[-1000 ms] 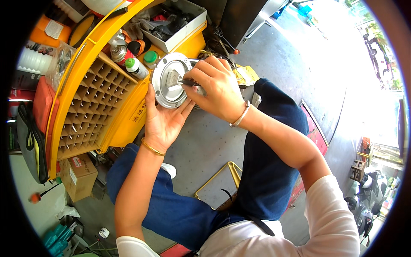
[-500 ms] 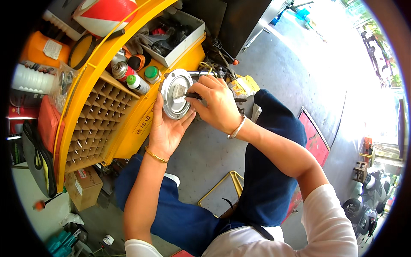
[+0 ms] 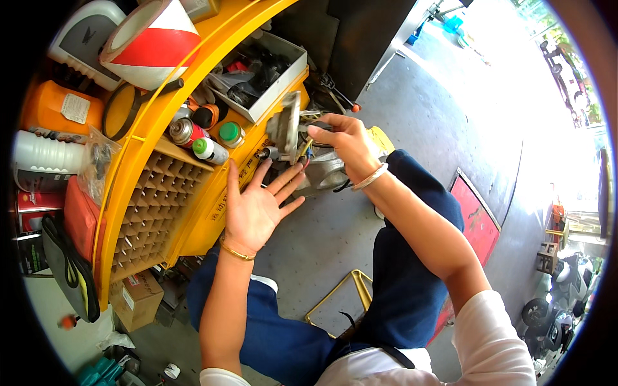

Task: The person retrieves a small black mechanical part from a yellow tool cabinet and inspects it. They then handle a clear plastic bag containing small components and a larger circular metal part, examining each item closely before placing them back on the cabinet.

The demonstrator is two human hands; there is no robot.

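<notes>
My right hand (image 3: 349,143) pinches the dark-headed key that sits in a round silver fuel tank cap (image 3: 291,127). The cap is seen nearly edge-on, its underside parts facing left, and it hangs from the key above the yellow shelf edge. Much of the key is covered by my fingers. Just below the cap, my left hand (image 3: 253,213) is open with the palm up and the fingers spread, apart from the cap. Behind the hands are coloured wires (image 3: 307,154) and a grey metal part (image 3: 324,172), both partly covered.
The yellow shelf unit (image 3: 205,219) at left bears a cardboard divider grid (image 3: 161,209), spray cans (image 3: 210,150), a green-lidded jar (image 3: 231,133) and a grey box of parts (image 3: 283,74). A gold-coloured metal frame (image 3: 360,289) lies between my legs. Parked motorcycles (image 3: 547,315) stand far right.
The left hand has let go of the fuel tank cap and opened. The right hand has lifted the cap slightly up and right by its key, turning it from face-on to edge-on.
</notes>
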